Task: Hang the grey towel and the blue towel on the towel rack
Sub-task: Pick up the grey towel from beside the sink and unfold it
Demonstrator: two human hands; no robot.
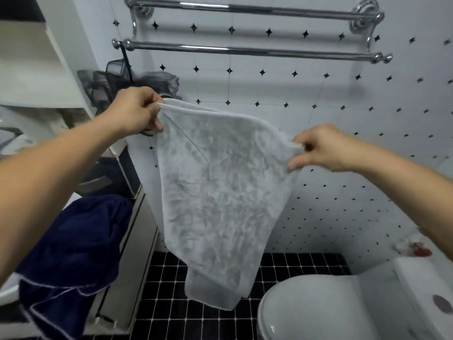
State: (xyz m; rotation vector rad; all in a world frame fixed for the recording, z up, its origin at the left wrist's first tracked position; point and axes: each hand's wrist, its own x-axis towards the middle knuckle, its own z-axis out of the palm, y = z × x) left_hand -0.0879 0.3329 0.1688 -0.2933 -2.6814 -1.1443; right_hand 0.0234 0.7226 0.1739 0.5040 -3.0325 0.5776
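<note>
Tiled wall (331,94) carries the towel rack (245,50), directly above the grey towel (220,192), whose top edge runs nearly parallel to it; left hand (137,114) and right hand (321,149) each pinch a top corner, left higher and nearer; blue towel (73,241) lies heaped lower left

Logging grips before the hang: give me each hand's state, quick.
Left hand: closed, pinching the grey towel's top corner.
Right hand: closed, pinching its other top corner.
</note>
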